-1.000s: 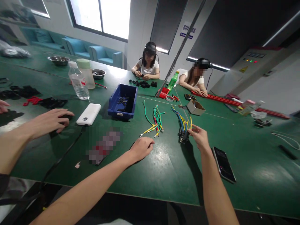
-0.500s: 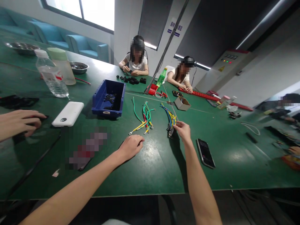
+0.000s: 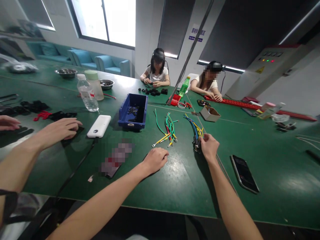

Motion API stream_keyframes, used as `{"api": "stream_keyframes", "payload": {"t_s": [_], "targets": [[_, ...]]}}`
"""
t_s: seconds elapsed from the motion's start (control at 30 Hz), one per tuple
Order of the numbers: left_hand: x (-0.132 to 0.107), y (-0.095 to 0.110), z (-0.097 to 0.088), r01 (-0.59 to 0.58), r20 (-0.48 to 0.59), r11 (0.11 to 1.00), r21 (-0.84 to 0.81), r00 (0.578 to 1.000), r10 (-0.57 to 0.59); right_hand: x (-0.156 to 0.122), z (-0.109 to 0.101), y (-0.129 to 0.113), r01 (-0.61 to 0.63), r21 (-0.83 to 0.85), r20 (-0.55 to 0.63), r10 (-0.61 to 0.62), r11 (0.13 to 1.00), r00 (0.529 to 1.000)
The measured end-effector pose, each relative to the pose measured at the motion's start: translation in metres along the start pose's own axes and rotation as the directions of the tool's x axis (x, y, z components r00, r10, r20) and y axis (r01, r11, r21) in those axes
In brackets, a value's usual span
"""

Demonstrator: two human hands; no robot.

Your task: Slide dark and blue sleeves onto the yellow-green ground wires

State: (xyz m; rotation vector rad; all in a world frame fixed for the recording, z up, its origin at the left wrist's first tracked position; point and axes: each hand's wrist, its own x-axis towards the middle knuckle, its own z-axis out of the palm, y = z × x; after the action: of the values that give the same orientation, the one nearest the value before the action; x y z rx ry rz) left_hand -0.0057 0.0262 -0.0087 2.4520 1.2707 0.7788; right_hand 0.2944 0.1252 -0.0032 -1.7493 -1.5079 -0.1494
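Observation:
My right hand (image 3: 208, 147) is closed on the black connector end of a bundle of blue and yellow wires (image 3: 193, 125) lying on the green table (image 3: 180, 176). My left hand (image 3: 156, 159) rests on the table as a loose fist, and what it holds, if anything, is hidden. A loose bunch of green, yellow and red wires (image 3: 168, 130) lies just beyond my left hand, between both hands.
A blue bin (image 3: 133, 111) with black parts, a white power bank (image 3: 99, 126), two bottles (image 3: 87, 92) and a dark phone (image 3: 244, 173) lie around. Another person's hand (image 3: 58, 129) rests at left. Two people sit across, near a cardboard box (image 3: 209, 114).
My right hand has closed down onto the connector end of the blue and yellow bundle. The view has swung back to the left. My left hand has stayed in place.

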Motion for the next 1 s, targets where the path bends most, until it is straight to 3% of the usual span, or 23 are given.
{"api": "stream_keyframes", "payload": {"t_s": [0.07,0.13,0.27,0.33,0.4,0.47,0.53,0.63,0.8,0.9,1.0], "targets": [[-0.004,0.007,-0.003,-0.014,-0.010,0.999,0.039,1.000,0.015,-0.011,-0.001,-0.020,0.111,-0.036,-0.105,-0.114,0.993,0.988],[-0.013,0.016,-0.010,-0.044,-0.038,0.997,0.069,0.998,0.046,-0.029,0.002,-0.045,0.237,0.009,-0.123,-0.234,0.971,0.964],[-0.050,0.025,-0.041,-0.039,-0.179,0.994,0.103,0.982,0.058,-0.078,0.017,-0.089,0.455,0.145,0.060,-0.467,0.879,0.882],[-0.076,0.018,-0.064,0.066,-0.266,0.990,0.126,0.963,-0.031,-0.095,0.025,-0.100,0.551,0.206,0.187,-0.585,0.809,0.789],[-0.101,0.001,-0.090,0.239,-0.375,0.964,0.119,0.910,-0.179,-0.101,0.030,-0.103,0.568,0.240,0.242,-0.616,0.787,0.750],[-0.121,-0.020,-0.112,0.430,-0.449,0.897,0.100,0.824,-0.345,-0.098,0.031,-0.102,0.523,0.260,0.239,-0.579,0.812,0.779],[-0.133,-0.039,-0.126,0.526,-0.441,0.844,0.105,0.785,-0.434,-0.092,0.029,-0.101,0.466,0.294,0.232,-0.536,0.834,0.812],[-0.140,-0.053,-0.126,0.586,-0.357,0.792,0.170,0.786,-0.505,-0.087,0.025,-0.101,0.417,0.351,0.242,-0.512,0.838,0.824],[-0.134,-0.041,-0.105,0.583,-0.255,0.739,0.338,0.813,-0.524,-0.088,0.020,-0.104,0.373,0.418,0.241,-0.497,0.828,0.833],[-0.130,-0.032,-0.097,0.593,-0.265,0.703,0.392,0.805,-0.531,-0.087,0.018,-0.103,0.350,0.436,0.236,-0.481,0.829,0.845],[-0.124,-0.025,-0.091,0.641,-0.301,0.655,0.400,0.767,-0.566,-0.085,0.018,-0.103,0.318,0.452,0.242,-0.458,0.833,0.855]]}}
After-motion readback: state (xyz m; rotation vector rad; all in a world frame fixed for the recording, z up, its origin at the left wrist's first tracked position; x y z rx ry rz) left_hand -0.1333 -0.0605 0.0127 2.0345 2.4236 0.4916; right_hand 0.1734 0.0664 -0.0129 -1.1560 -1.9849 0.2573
